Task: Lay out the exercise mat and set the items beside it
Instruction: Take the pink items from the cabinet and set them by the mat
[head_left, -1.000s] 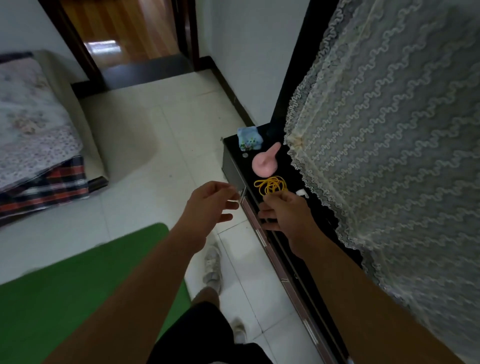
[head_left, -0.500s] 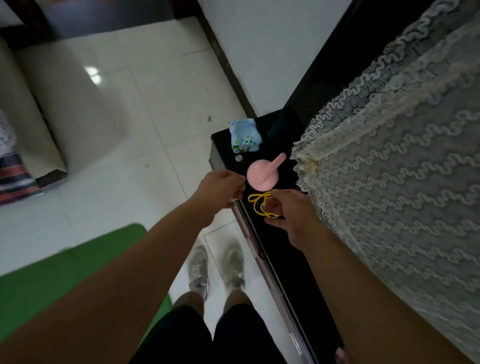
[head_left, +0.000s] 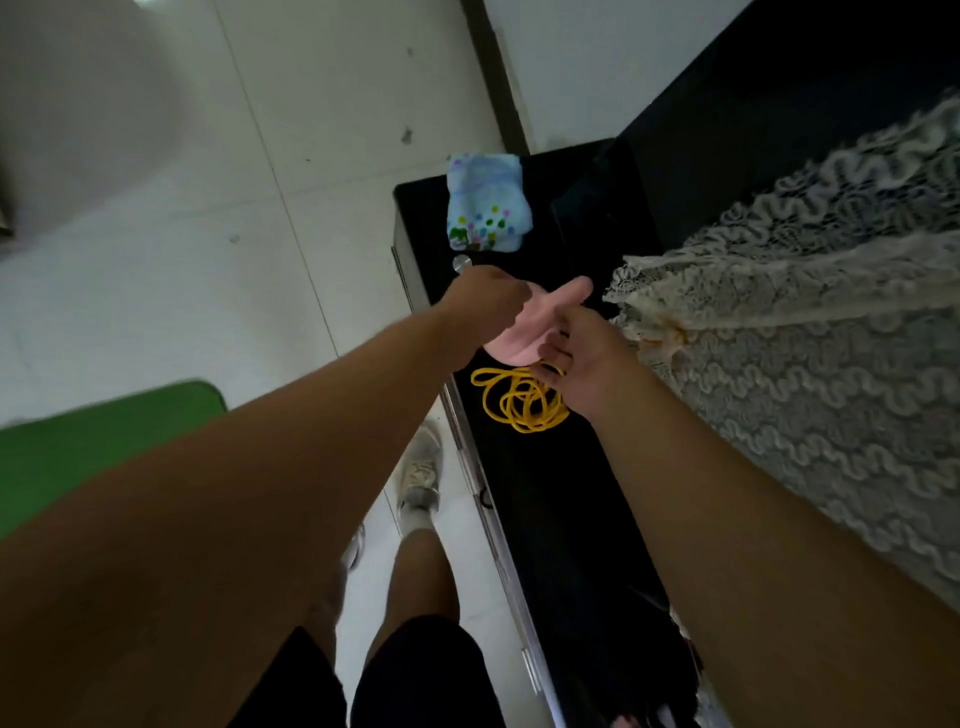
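Left hand reached, curled over pink paddle, handle far-right; right hand pinches cord.

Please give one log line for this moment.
left hand at pink item | right hand on yellow cord | green mat on floor

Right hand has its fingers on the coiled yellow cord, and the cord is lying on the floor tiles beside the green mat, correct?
Wrong on the place. In the head view the fingers of the right hand are on the coiled yellow cord, but the cord lies on top of the black cabinet, not on the floor tiles beside the green mat.
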